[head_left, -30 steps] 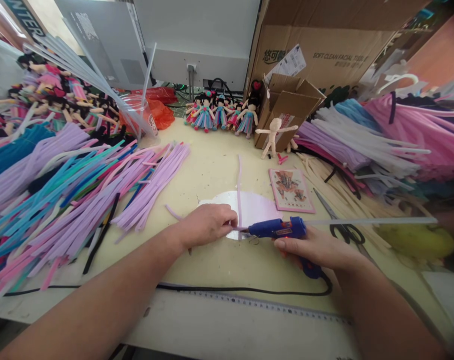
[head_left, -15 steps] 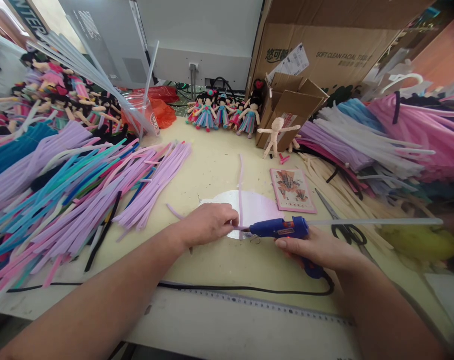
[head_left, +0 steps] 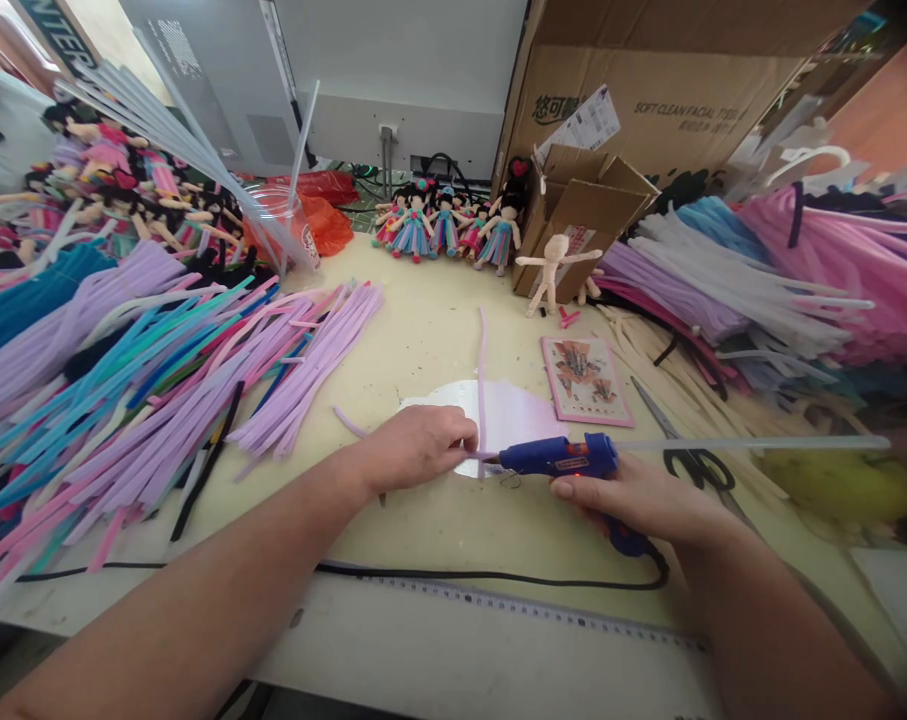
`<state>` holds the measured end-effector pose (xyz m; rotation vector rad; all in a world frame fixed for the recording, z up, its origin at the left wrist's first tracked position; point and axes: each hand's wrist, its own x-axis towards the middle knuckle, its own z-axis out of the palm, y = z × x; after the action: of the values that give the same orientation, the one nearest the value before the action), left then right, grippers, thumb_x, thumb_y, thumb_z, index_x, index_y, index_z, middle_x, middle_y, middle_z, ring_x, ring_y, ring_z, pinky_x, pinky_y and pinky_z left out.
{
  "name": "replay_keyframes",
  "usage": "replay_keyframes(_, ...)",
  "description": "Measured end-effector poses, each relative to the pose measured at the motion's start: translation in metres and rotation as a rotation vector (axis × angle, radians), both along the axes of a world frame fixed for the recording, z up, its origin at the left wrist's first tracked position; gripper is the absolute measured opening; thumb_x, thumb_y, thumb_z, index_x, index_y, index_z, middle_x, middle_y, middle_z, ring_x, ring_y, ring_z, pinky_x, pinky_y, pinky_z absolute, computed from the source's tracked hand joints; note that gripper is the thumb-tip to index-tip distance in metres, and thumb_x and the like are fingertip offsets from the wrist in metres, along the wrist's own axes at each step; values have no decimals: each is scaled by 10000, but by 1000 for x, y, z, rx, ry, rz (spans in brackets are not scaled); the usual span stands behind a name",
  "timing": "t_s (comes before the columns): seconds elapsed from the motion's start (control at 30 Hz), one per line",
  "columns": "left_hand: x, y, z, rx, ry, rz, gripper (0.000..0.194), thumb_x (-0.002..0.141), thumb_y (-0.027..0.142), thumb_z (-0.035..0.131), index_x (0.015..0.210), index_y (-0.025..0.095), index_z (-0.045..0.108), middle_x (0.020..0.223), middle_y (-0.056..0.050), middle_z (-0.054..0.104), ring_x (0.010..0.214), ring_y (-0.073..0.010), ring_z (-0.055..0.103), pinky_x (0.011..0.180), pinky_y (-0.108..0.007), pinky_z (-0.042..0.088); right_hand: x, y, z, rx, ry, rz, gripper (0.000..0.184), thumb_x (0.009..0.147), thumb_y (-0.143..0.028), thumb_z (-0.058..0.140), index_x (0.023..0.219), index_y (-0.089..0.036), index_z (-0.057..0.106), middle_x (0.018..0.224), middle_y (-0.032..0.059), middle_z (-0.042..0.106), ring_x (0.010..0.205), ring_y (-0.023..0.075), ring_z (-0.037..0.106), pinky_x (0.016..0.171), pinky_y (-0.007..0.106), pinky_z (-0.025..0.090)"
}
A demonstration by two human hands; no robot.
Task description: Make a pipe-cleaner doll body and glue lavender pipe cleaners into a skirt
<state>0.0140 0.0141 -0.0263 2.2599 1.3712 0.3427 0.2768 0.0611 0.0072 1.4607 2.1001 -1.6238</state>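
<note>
My right hand (head_left: 640, 495) is wrapped round a blue hot glue gun (head_left: 558, 457), which points left and has a long clear glue stick (head_left: 753, 443) coming out of its back. In a pinch, my left hand (head_left: 423, 445) holds a lilac pipe cleaner (head_left: 348, 422), whose tail sticks out to the left of the wrist. The gun's nozzle meets or nearly meets its near end at my fingertips. Another lilac pipe cleaner (head_left: 482, 370) lies upright across a white and pale pink sheet (head_left: 524, 415) beneath the hands.
Bundles of pipe cleaners (head_left: 138, 390) cover the left side, with more (head_left: 753, 270) at the right. Black scissors (head_left: 697, 465) and a pink-edged card (head_left: 588, 380) lie right of the sheet. Small dolls (head_left: 445, 225) and a cardboard box (head_left: 584, 215) stand behind. A black cord (head_left: 498, 575) crosses in front.
Almost nothing differs. Both hands, the glue gun and the pipe cleaners keep their places; the view has shifted very slightly.
</note>
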Motion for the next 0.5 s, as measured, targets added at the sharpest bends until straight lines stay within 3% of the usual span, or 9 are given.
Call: replay_keyframes(0.5, -1, 0, 6, -9, -12, -1, 144, 886, 205, 523, 902, 200, 666, 902, -6, 663, 823, -147, 579, 716, -260, 404, 0, 0, -1, 0, 11, 13, 502, 762, -666, 603, 622, -199, 480, 544, -24, 497, 477, 102, 492, 426, 218, 391)
